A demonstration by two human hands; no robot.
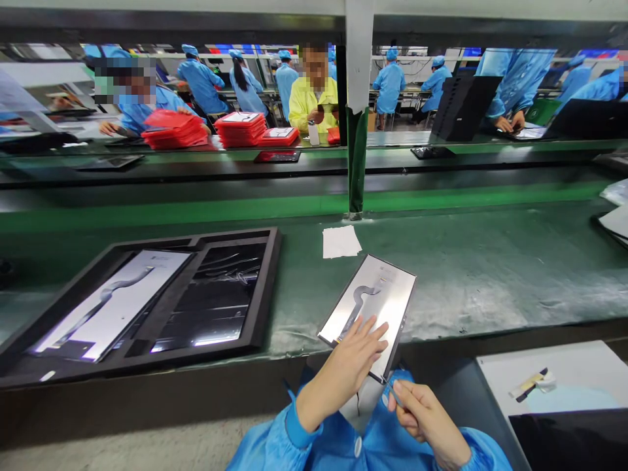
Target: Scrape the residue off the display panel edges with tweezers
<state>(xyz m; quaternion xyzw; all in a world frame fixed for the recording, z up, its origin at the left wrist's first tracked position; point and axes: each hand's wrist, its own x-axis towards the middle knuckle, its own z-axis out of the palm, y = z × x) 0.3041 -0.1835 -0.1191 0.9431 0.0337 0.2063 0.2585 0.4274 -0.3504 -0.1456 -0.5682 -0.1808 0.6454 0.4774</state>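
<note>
A display panel, silvery back up with a grey flex cable on it, rests at the front edge of the green bench, its near end sticking out over my lap. My left hand lies flat across the panel's lower part, fingers spread. At the panel's near corner, my right hand pinches what look like slim tweezers, their tip touching or very close to the edge. The fingers hide most of the tool.
To the left, a black foam tray holds display panels. White paper slips lie beyond my panel. At lower right is a white board with small strips on it. A post rises behind; co-workers sit across the line.
</note>
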